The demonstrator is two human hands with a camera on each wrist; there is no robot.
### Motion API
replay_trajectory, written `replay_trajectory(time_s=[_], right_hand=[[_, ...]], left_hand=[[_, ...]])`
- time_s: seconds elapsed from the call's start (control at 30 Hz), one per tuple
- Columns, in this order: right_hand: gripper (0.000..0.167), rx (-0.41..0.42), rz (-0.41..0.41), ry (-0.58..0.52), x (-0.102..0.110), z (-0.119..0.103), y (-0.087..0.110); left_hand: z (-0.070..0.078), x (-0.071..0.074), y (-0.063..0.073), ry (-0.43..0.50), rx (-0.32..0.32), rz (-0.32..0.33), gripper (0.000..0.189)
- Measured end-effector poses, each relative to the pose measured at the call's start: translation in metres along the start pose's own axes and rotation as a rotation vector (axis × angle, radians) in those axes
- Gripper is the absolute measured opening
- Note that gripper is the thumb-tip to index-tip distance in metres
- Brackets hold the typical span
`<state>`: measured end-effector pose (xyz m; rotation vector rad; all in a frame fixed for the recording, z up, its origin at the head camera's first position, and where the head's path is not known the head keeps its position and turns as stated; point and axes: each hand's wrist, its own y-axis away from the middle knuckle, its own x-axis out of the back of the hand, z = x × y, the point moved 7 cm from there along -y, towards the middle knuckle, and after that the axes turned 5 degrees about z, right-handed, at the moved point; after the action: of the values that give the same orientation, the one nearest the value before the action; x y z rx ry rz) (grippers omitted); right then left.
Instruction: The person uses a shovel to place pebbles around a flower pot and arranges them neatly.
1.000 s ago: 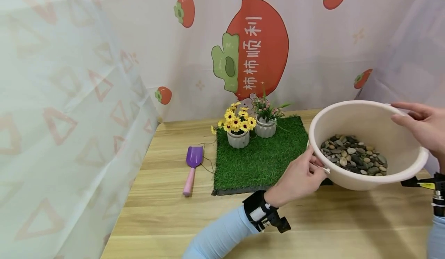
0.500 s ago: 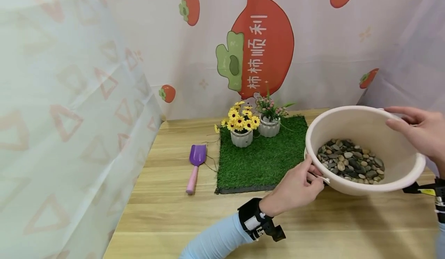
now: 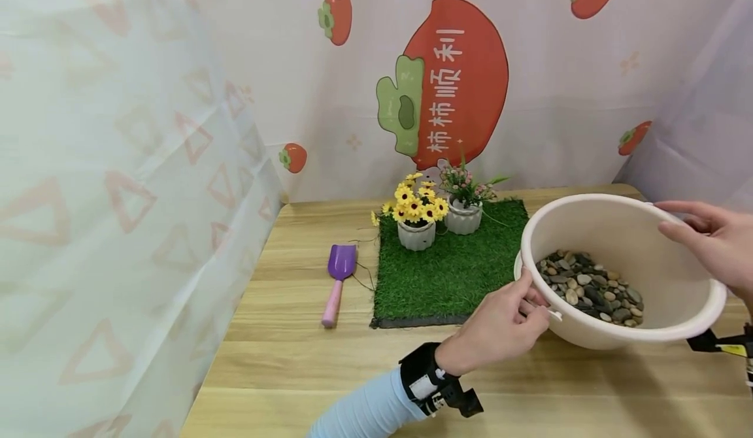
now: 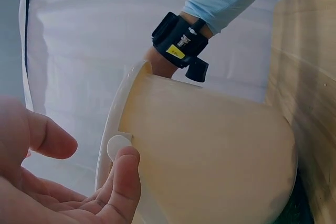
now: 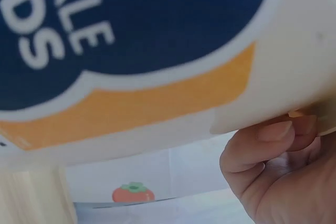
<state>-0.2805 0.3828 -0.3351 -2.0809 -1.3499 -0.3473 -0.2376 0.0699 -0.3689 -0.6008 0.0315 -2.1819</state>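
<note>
In the head view a cream plastic bucket (image 3: 623, 333) is tilted at the right, its mouth toward me. Grey, black and tan pebbles (image 3: 590, 287) lie heaped inside. My left hand (image 3: 497, 327) holds its near-left rim, fingers by the white handle's end. Across the mouth, my right hand (image 3: 714, 238) grips the far-right rim, thumb on the inside. The left wrist view has the bucket's bare side (image 4: 210, 145) close to the wooden table; whether its base touches is unclear. A blue and orange label (image 5: 173, 98) fills much of the right wrist view.
Left of the bucket lies a green turf mat (image 3: 447, 281). On it stand a pot of yellow flowers (image 3: 416, 235) and a pot of pink flowers (image 3: 463, 216). A purple trowel (image 3: 341, 265) with a pink grip lies on the wooden table (image 3: 282, 340). Printed cloth (image 3: 329, 111) hangs behind.
The bucket, held in both hands, has come lower and slightly left relative to the turf mat. The background has shifted a little rightward in the view. Both hands keep their hold.
</note>
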Motion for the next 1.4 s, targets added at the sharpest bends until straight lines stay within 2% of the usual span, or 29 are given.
replay_trajectory(time_s=[0.2,0.43,0.77,1.07,1.23,1.4], right_hand=[[0.027,0.004,0.012,0.03,-0.005,0.005,0.003],[0.023,0.006,0.012,0.096,-0.01,0.001,0.003],[0.027,-0.018,-0.043,0.042,-0.019,0.002,0.009],[0.03,-0.03,-0.067,-0.026,-0.021,0.001,0.012],[0.029,-0.031,-0.072,-0.01,-0.023,0.002,0.012],[0.028,0.005,-0.034,0.055,-0.023,0.001,0.009]], left_hand=[[-0.004,0.002,0.003,0.01,0.024,0.02,0.076],[-0.004,0.007,0.003,0.005,0.017,0.039,0.071],[-0.009,0.011,0.005,0.019,0.042,0.059,0.07],[-0.011,0.014,0.006,0.0,0.034,0.078,0.067],[-0.01,0.016,0.007,-0.006,0.027,0.084,0.066],[-0.012,0.014,0.007,-0.006,0.025,0.085,0.066]])
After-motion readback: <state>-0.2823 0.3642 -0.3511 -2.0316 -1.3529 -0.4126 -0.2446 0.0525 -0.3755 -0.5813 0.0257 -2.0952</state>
